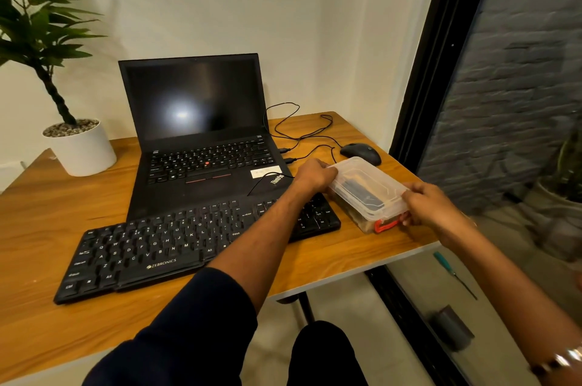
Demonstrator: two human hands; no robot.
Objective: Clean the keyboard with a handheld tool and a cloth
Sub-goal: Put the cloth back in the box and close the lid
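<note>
The black keyboard (176, 247) is lying at an angle on the wooden table (47, 212), overlapping the front edge of the open laptop (201, 133). Just beside its right end, a clear plastic box (368, 193) with a red latch (389, 225) is sitting. The left hand (315, 176) is gripping the lid's far end; the right hand (425, 204) is gripping the near end. The left forearm is crossing over the keyboard. A mouse (360, 153) is lying behind the box, a potted plant (78, 146) far left. A white wall is standing behind, dark glass to the right.
</note>
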